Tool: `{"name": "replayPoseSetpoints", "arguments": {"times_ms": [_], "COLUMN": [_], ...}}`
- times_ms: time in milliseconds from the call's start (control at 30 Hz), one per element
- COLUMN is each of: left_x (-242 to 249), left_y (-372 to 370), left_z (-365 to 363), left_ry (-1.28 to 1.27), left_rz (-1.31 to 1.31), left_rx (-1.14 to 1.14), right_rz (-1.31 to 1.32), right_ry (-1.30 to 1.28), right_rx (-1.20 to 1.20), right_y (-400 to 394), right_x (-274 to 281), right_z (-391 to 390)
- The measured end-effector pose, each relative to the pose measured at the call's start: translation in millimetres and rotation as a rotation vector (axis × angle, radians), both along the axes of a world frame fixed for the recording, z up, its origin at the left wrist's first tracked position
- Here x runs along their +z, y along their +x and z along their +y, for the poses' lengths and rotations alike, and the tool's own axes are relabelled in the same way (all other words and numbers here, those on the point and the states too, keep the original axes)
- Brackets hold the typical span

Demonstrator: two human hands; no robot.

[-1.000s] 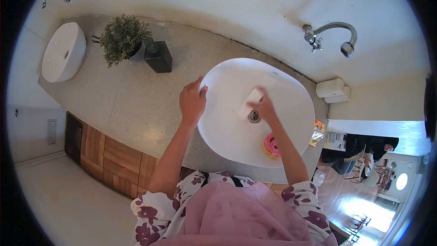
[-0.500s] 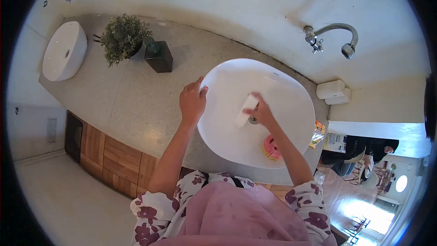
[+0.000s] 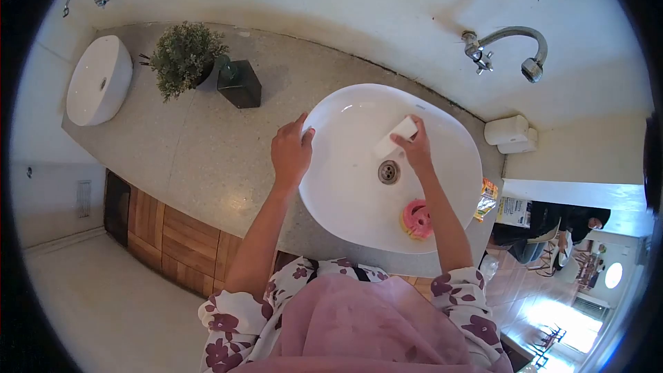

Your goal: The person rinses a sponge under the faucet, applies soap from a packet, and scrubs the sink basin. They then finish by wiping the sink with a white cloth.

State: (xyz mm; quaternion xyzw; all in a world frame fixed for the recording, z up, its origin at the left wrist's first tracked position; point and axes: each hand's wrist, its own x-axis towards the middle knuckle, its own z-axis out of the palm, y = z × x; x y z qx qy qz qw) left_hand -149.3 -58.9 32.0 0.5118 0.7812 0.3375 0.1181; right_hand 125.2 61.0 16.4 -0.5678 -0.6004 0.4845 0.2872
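Note:
My right hand [image 3: 416, 146] holds a white rectangular sponge [image 3: 396, 137] against the inner wall of a white oval washbasin [image 3: 331, 186], up and to the right of the drain [image 3: 389, 173]. At the basin's left edge, my left hand [image 3: 291, 154] grips the rim, its thumb and fingers touching the edge. Inside the bowl, near my right forearm, lies a pink and yellow round scrubber [image 3: 416, 220], partly covered by the arm.
A wall tap [image 3: 514, 38] juts out above the basin. A dark soap dispenser [image 3: 239, 85] and a potted plant [image 3: 183, 59] stand on the counter, left of me. White paper rolls [image 3: 510, 133] and a yellow packet [image 3: 486, 199] are at the right. A person [image 3: 552, 224] sits beyond.
My right hand has moved with the sponge from over the drain up and to the right, uncovering the drain. My left hand stays on the rim.

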Motion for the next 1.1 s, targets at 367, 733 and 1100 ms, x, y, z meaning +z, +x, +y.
{"name": "replayPoseSetpoints", "arguments": {"times_ms": [367, 733, 1100], "left_x": [-0.6, 3.2, 1.4], "left_y": [1.1, 1.6, 0.8], "left_z": [-0.4, -1.2, -0.5], "left_ry": [-0.006, -0.008, 0.012], "left_rz": [0.019, 0.034, 0.049], "left_rx": [0.004, 0.004, 0.010], "right_rz": [-0.042, 0.152, 0.125], "right_ry": [0.085, 0.119, 0.107], "right_rx": [0.014, -0.006, -0.006], "right_y": [-0.6, -3.6, -2.0], "right_x": [-10.6, -2.1, -8.5], "right_z": [-12.9, -9.7, -25.0]}}
